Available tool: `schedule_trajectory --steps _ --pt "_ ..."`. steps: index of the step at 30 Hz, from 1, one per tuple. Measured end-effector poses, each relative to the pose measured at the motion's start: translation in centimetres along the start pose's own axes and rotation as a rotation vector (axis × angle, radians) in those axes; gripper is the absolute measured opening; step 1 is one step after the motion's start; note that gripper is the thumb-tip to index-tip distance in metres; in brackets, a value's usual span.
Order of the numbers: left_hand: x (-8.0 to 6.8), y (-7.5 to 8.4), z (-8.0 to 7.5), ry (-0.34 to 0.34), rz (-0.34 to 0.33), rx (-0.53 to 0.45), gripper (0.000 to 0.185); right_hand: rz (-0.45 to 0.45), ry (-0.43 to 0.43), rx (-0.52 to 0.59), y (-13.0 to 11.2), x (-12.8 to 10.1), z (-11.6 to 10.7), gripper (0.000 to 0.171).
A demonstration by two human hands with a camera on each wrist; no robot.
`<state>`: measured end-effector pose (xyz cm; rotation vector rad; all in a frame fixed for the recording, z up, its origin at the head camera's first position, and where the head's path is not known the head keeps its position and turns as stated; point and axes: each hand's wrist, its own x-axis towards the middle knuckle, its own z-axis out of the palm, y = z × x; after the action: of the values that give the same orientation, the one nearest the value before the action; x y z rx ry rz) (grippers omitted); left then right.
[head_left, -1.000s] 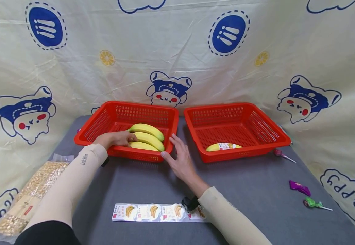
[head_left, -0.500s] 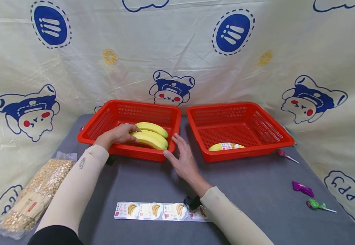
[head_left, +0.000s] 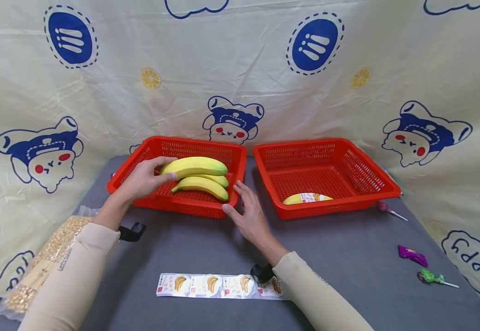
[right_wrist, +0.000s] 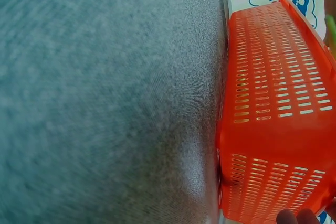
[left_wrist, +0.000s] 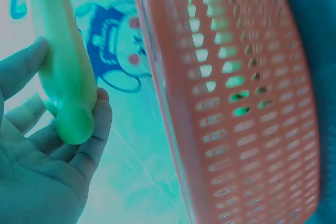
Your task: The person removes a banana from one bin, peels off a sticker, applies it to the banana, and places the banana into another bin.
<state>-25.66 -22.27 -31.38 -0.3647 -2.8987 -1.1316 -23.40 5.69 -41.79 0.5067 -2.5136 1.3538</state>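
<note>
My left hand (head_left: 142, 178) grips one end of a yellow banana (head_left: 196, 165), thumb on the near side and fingers behind. In the left wrist view, the same banana (left_wrist: 65, 61) stands beside the basket's wall, its rounded end between thumb and fingers. Below it, two more bananas (head_left: 202, 187) lie in the left red plastic basket (head_left: 174, 208), the rear one partly covered by the held one. My right hand (head_left: 250, 218) rests at this basket's front right corner, fingers extended along the rim. Only dark fingertips (right_wrist: 307, 216) show at that corner in the right wrist view.
A second red basket (head_left: 327, 204) stands to the right, holding a banana with a label (head_left: 304, 198). A strip of banana stickers (head_left: 211, 286) lies in front. At left is a bag of kernels (head_left: 54, 250); at right lie lollipops (head_left: 426, 276) and a purple-wrapped candy (head_left: 412, 255).
My left hand has taken hold of one banana and raised it above the two others, drawing back left. The right hand stays at the basket's corner.
</note>
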Motion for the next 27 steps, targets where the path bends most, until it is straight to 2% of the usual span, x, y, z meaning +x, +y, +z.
schedule_trajectory --steps 3,6,10,14,20,27 --pt "-2.7 0.0 0.3 0.035 0.004 -0.046 0.052 0.003 -0.007 -0.001 0.0 0.0 0.1 0.067" --pt "-5.4 -0.1 1.0 0.043 -0.009 -0.117 0.053 0.002 -0.015 0.001 -0.1 -0.1 0.1 0.068" --pt "-8.6 -0.7 2.0 0.004 -0.016 -0.199 0.055 -0.003 -0.014 0.007 0.0 0.0 0.0 0.069" --pt "-10.7 -1.4 3.2 -0.049 -0.022 -0.216 0.054 -0.004 -0.009 0.003 0.0 0.0 -0.2 0.068" --pt "-11.9 -2.6 5.8 -0.101 -0.067 -0.184 0.052 -0.004 -0.014 -0.005 0.1 0.0 -0.5 0.068" --pt "-11.6 -3.1 8.6 -0.055 0.011 -0.010 0.045 -0.009 -0.024 -0.026 -0.1 0.1 -0.7 0.067"
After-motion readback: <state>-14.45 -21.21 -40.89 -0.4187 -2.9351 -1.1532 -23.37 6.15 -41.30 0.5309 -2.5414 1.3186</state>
